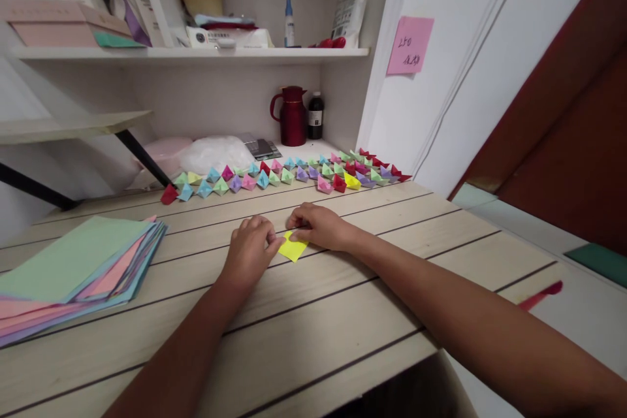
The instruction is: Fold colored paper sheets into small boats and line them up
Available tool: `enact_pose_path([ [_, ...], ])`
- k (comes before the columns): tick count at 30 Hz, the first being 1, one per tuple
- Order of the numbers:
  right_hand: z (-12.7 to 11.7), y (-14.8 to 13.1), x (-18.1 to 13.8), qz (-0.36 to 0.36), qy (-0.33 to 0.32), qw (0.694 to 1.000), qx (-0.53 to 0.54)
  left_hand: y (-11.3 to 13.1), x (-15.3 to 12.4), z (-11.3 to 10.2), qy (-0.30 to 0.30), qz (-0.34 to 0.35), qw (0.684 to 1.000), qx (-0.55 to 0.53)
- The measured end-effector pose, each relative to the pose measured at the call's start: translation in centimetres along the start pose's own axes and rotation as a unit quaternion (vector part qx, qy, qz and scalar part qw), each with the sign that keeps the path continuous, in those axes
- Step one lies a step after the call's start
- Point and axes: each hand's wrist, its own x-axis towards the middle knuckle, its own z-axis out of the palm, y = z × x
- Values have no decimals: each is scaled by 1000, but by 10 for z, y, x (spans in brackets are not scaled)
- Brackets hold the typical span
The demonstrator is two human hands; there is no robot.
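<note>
The small yellow paper (294, 250) lies on the table (337, 320) near the middle of the frame, between the two hands. It is just to the right of the left hand (251, 245), whose thumb seems to touch its left edge. The right hand (318, 226) is nearer, with its thumb over the paper's top part. Both hands have bent fingers, but I cannot tell if they pinch it. The paper looks bright and flat, like a diamond, with one corner pointing down the frame and no clear long side.
</note>
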Motion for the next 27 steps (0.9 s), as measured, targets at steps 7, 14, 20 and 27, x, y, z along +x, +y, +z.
enact_pose_path([
  [7, -3, 4, -8, 2, -9, 991, 132, -2, -12, -4, -22, 14, 997, -79],
  [14, -7, -3, -15, -20, -62, 992, 111, 5, -22, -5, -49, 14, 993, -102],
  [20, -4, -3, -14, -6, -59, 988, 145, 5, -21, -5, -45, -13, 991, -126],
  [27, 5, -11, -11, 16, -9, 999, 50, 4, -19, -2, -48, -55, 986, -151],
])
